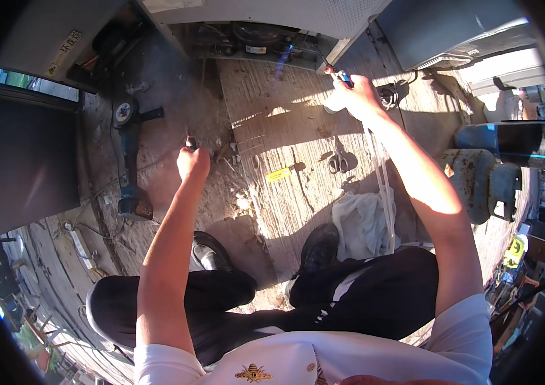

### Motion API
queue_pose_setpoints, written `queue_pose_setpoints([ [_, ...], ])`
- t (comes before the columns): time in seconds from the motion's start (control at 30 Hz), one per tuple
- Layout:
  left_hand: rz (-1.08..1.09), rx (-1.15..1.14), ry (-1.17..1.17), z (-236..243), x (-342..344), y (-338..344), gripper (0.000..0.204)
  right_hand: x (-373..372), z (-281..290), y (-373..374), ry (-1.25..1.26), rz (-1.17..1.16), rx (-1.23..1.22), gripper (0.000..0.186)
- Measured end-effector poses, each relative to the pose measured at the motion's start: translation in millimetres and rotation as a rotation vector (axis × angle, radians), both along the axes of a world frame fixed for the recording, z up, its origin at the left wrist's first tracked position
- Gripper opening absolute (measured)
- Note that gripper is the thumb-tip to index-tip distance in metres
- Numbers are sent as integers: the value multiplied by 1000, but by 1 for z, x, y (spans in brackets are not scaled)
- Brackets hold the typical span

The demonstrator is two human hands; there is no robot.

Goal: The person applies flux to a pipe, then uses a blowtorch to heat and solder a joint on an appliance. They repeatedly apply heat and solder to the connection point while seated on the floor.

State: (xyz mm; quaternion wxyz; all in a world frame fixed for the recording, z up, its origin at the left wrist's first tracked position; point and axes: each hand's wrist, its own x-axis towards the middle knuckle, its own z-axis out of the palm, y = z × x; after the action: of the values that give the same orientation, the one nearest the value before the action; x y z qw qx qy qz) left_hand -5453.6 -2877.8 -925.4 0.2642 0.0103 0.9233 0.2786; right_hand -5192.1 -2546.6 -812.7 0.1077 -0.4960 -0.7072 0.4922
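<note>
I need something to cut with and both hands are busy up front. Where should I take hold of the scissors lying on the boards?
Probably by the two dark finger loops at the near end of the scissors, coming from above on your side. They lie flat on the wooden floor, blades pointing away toward the open unit, so the loops face you.

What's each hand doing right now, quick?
Left hand: closed, pinching a thin rod at its tip.
Right hand: closed, grip on a torch handle aimed at the open unit, hoses trailing down.
</note>
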Motion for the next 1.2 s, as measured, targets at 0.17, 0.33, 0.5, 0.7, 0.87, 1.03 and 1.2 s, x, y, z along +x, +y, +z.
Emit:
queue_pose_setpoints([
  [0.17,25,531,-593,53,72,60,8,5,-7,12,-120,-75,122,32],
  [0.33,-21,552,-846,65,131,99,6,-17,14,15,-202,-28,30,34],
  [0.5,-57,504,-789,84,171,143,13,-16,23,22,-265,31,-49,34],
  [0.7,-62,496,-693,67,168,191,23,-27,18,16,-300,13,33,44],
  [0.87,-61,549,-742,70,173,216,32,-24,46,1,-282,-32,-88,46],
  [1.03,-38,562,-738,68,179,246,38,-10,31,14,-258,1,18,41],
  [1.2,-80,539,-436,20,157,278,46,-24,29,10,-208,31,-3,37],
])
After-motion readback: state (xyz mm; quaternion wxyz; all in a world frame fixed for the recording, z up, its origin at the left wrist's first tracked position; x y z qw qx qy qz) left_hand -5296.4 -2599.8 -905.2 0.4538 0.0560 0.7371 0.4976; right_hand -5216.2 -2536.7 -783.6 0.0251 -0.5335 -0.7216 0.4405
